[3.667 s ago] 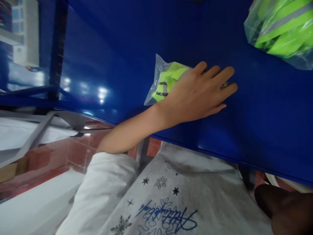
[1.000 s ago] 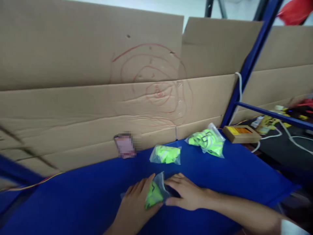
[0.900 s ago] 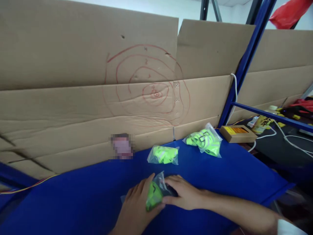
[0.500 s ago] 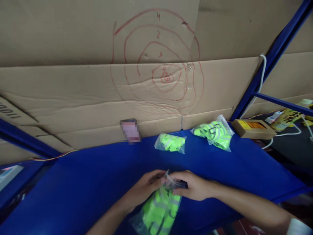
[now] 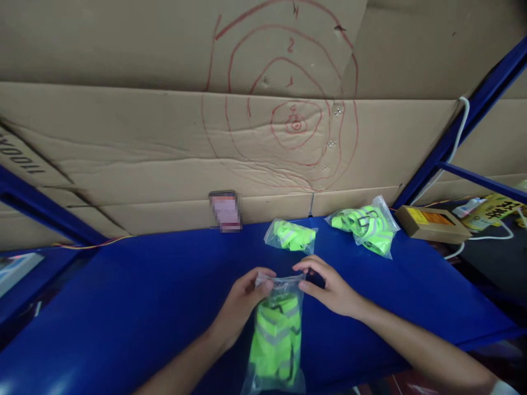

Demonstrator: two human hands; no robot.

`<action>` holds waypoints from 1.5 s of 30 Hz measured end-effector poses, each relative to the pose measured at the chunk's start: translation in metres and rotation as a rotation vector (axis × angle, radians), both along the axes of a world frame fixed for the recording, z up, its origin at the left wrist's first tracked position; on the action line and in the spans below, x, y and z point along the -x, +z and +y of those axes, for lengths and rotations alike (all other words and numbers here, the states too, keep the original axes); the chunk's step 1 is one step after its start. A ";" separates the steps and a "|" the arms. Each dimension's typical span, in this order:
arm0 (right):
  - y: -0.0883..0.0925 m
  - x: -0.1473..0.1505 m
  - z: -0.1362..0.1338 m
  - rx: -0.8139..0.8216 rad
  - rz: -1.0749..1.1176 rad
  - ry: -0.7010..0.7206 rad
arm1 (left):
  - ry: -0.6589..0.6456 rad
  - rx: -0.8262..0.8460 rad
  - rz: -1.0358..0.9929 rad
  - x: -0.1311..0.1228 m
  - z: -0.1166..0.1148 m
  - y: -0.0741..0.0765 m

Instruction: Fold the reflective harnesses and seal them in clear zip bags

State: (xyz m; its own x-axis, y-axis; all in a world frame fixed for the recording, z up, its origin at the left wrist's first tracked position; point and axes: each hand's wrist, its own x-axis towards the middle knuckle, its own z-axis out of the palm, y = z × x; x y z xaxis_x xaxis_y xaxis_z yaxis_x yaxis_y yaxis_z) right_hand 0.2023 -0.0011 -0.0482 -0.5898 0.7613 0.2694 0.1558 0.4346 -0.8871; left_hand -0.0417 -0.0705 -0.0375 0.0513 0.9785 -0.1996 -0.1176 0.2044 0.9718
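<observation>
A clear plastic bag point(image 5: 276, 334) with a folded neon yellow-green fabric item with grey reflective bands inside hangs upright in front of me, its mouth at the top. My left hand point(image 5: 251, 291) pinches the upper left corner of this bag between thumb and fingers. At the upper right corner is my right hand point(image 5: 325, 285), thumb and fingers apart. Its thumb tip is close to the bag's edge; whether it touches I cannot tell. Beyond my hands, a smaller bagged neon item point(image 5: 293, 236) and a larger one point(image 5: 366, 225) lie on the blue table.
The blue table point(image 5: 164, 285) meets a cardboard wall point(image 5: 144, 153) with red rings drawn on it. A phone-like blurred object point(image 5: 226, 211) leans there. On the right are a cardboard box point(image 5: 432, 223), white cable point(image 5: 494, 235), yellow package point(image 5: 489, 211) and blue frame post point(image 5: 477, 115).
The bag has straightened and now faces me, its mouth stretched flat. My right hand has loosened from the bag's top and its fingers have spread. The view has shifted slightly.
</observation>
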 end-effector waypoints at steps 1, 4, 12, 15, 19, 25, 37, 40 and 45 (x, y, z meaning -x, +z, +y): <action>-0.002 0.000 0.000 0.052 -0.010 0.013 | -0.004 -0.007 0.023 0.000 0.000 0.000; -0.008 0.002 0.001 0.266 -0.026 0.028 | 0.004 -0.025 0.069 0.001 0.000 0.001; -0.017 0.004 0.003 0.391 -0.026 -0.001 | 0.042 0.074 -0.009 0.007 0.004 -0.008; -0.023 0.003 0.009 0.462 -0.095 -0.023 | 0.062 0.102 -0.042 0.012 0.010 -0.015; -0.028 0.006 0.020 0.540 -0.057 -0.051 | 0.048 0.120 -0.062 0.023 0.016 -0.018; -0.027 0.023 0.040 0.756 0.013 -0.003 | -0.115 0.196 -0.172 0.051 0.022 -0.011; -0.055 0.002 0.035 0.840 -0.121 -0.057 | -0.048 0.127 0.305 0.051 0.028 -0.026; -0.050 0.006 0.037 0.820 -0.155 -0.055 | 0.020 0.172 0.288 0.050 0.029 -0.030; -0.044 0.009 0.038 0.850 -0.123 -0.038 | 0.060 0.223 0.189 0.054 0.029 -0.025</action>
State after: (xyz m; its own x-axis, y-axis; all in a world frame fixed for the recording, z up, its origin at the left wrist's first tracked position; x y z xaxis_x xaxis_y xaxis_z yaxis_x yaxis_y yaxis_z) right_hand 0.1931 0.0366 -0.0926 -0.5472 0.6954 -0.4659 0.2732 -0.3777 -0.8847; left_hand -0.0959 -0.0410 -0.0627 -0.0639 0.9095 -0.4107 0.0423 0.4137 0.9094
